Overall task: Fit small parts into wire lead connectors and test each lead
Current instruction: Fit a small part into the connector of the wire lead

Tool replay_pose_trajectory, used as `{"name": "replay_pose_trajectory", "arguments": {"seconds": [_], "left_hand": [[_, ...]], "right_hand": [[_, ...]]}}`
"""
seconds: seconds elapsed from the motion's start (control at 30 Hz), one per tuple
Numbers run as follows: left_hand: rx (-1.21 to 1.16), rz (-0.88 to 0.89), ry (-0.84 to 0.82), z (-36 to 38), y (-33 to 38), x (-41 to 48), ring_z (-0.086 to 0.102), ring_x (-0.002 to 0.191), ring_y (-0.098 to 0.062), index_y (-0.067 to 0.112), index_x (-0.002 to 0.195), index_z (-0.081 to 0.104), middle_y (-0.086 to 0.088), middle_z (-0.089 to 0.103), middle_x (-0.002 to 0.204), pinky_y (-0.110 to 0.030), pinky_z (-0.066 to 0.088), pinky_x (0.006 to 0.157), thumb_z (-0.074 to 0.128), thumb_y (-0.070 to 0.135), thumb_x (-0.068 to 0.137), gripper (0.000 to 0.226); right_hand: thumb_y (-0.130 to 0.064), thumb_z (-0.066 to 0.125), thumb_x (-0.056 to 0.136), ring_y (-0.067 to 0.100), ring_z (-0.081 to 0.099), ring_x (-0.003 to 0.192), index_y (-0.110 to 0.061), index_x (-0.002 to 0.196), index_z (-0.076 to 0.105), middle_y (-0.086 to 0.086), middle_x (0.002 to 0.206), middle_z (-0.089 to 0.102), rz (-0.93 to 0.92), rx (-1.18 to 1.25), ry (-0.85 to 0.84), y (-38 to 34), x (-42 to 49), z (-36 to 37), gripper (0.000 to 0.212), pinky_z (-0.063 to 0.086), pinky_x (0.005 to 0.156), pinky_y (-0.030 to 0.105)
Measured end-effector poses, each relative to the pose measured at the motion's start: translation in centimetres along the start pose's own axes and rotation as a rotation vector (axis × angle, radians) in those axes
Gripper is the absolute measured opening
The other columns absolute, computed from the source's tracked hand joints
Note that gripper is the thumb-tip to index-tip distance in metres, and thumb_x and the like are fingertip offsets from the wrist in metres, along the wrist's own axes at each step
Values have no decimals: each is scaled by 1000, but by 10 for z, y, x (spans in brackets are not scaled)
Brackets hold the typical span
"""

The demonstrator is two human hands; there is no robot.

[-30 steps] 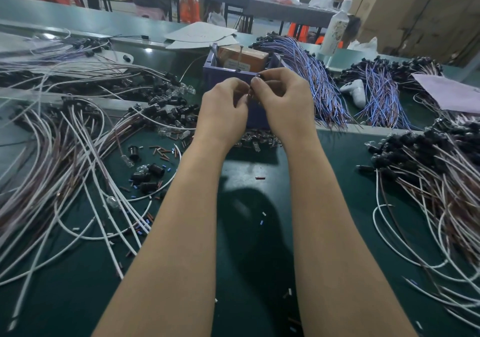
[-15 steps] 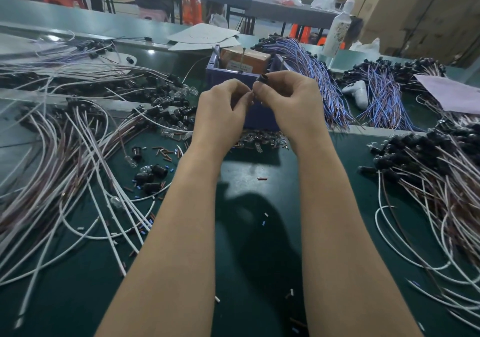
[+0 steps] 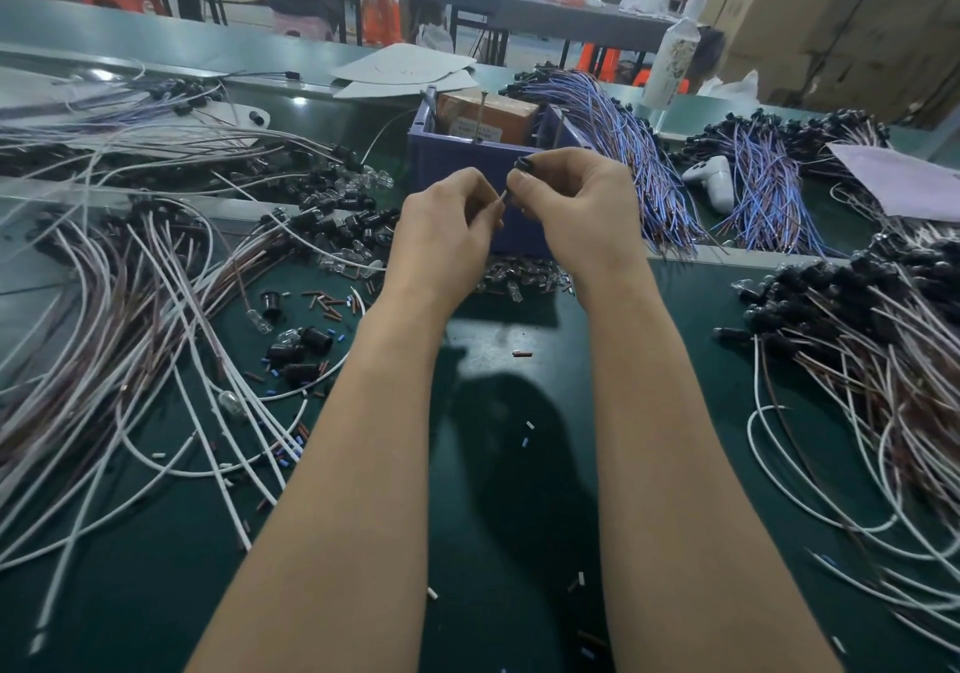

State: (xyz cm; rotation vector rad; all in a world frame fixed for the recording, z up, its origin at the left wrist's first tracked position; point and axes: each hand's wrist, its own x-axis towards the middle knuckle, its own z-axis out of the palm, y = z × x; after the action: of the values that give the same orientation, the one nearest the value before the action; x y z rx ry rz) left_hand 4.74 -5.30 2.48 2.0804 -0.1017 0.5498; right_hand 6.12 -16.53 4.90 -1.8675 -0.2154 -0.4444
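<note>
Above the green bench (image 3: 493, 464), light black connector (image 3: 523, 166) pinched in right hand (image 3: 576, 215), what seems its floppy lead (image 3: 503, 198) pinched in left hand (image 3: 441, 236); best gripped by rigid body.

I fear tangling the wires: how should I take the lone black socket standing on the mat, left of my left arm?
Pinch the black socket across its round side wall, coming from above. It seems to stand upright on the mat, with a clear bulb and wires close beside it, so a top approach probably disturbs least.
</note>
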Motion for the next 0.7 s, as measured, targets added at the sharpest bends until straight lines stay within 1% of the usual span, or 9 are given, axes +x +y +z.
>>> {"name": "replay_pose_trajectory", "arguments": {"seconds": [0.1, 0.17, 0.27, 0.33, 0.4, 0.5, 0.57, 0.63, 0.7], "left_hand": [[1, -19, -7, 1, 1, 0, 64, 78, -20, 14, 86, 60, 0, 69, 79, -34, 52, 78, 55, 17, 94, 10], [14, -30, -4, 1, 1, 1, 64, 80, -22, 13, 88, 63, -3, 70, 82, -34, 52, 79, 55, 16, 93, 10], [6, -31, 2, 0, 1, 1, 64, 81, -17, 15, 98, 65, -3, 70, 88, -26, 50, 76, 57, 13, 90, 12], [-37, -9, -12, -2, 4, 1, 64, 83, -14, 17, 109, 62, 1, 67, 89, -23, 50, 75, 56, 9, 88, 23], [-66, 17, -22, -4, 7, 3, 64, 84, -13, 18, 111, 61, 2, 67, 88, -20, 48, 74, 56, 7, 86, 27], [-63, 20, 2, -4, 5, 4, 64, 80, -11, 19, 105, 62, 4, 66, 85, -18, 47, 71, 59, 7, 87, 22], [-69, 13, 34, -3, 3, 3, 64, 81, -13, 18, 103, 62, 4, 64, 84, -22, 50, 76, 60, 8, 87, 18], [-103, 10, 68, -2, 1, 3, 65, 82, -14, 18, 96, 60, 4, 64, 84, -26, 52, 83, 61, 7, 86, 15], [-153, 11, 81, -2, 1, 3, 66, 85, -15, 18, 91, 56, 1, 67, 86, -30, 52, 87, 61, 3, 84, 17]], "right_hand": [[-12, 72, 82, 27, 68, 84, -19, 78, 64, 4, 79, 68, -1, -12, 11, 0, -1, 0, 11, 54, 84, 43], [-13, 72, 82, 22, 67, 81, -18, 81, 64, 2, 79, 68, -7, -40, -6, -1, 0, 0, 9, 55, 83, 40], [-15, 72, 81, 9, 62, 70, -22, 78, 62, -7, 71, 64, -15, -81, -49, 0, 2, 1, 12, 53, 74, 25], [-16, 72, 81, 4, 59, 66, -22, 77, 63, -9, 69, 63, -8, -97, -60, 1, 1, 3, 12, 50, 70, 20], [-19, 71, 82, 7, 60, 70, -17, 79, 68, -5, 72, 67, 4, -65, -70, 1, 0, 3, 5, 50, 73, 26], [-29, 63, 90, 16, 64, 73, -17, 73, 70, 5, 74, 70, 68, 70, -85, 4, -2, 3, 22, 53, 77, 37], [-27, 56, 95, 21, 64, 74, -14, 75, 68, 9, 77, 70, 131, 129, -77, 9, -4, 7, 27, 54, 80, 41], [-20, 55, 94, 25, 63, 79, -9, 83, 68, 11, 84, 70, 146, -128, -97, 17, -4, 13, 20, 52, 82, 39], [-18, 58, 89, 25, 64, 90, -13, 88, 68, 10, 95, 71, 149, -454, -188, 24, -7, 18, 12, 46, 79, 27]]}}
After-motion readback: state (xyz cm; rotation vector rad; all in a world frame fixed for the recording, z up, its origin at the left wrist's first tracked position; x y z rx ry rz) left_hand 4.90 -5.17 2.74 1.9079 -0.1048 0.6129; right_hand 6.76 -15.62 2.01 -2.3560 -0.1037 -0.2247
